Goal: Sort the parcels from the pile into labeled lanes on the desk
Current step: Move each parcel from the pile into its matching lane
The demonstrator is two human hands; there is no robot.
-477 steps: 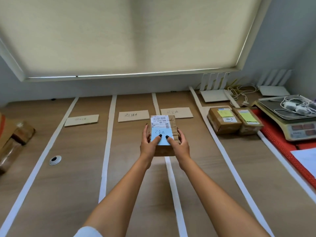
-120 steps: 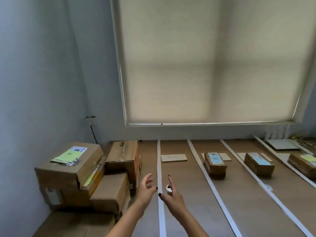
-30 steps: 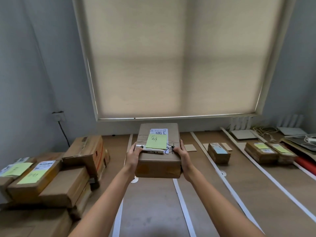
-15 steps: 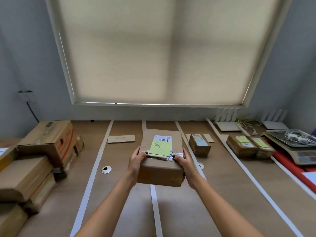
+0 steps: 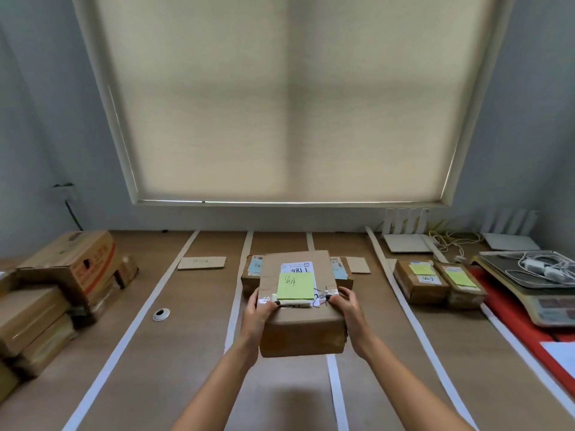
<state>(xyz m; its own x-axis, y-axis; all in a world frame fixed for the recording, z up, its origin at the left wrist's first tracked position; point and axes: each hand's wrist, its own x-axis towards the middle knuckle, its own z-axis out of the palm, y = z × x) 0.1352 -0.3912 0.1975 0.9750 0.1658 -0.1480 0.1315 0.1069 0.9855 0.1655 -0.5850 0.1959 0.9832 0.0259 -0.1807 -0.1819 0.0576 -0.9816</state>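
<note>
Head view: left hand (image 5: 259, 309), right hand (image 5: 347, 306) grip parcel (image 5: 300, 328).

Legible markings: held parcel and right-lane parcel

The white shipping label (image 5: 296, 268) on the held parcel (image 5: 300, 303) shows the digits "981", apparently upside down. The green sticky note (image 5: 295, 285) below it carries handwritten characters, not legible. A white label (image 5: 428, 279) on a parcel in the right lane (image 5: 420, 279) reads roughly "16-3". Writing on the cardboard lane card (image 5: 201, 262) is unreadable.
</note>
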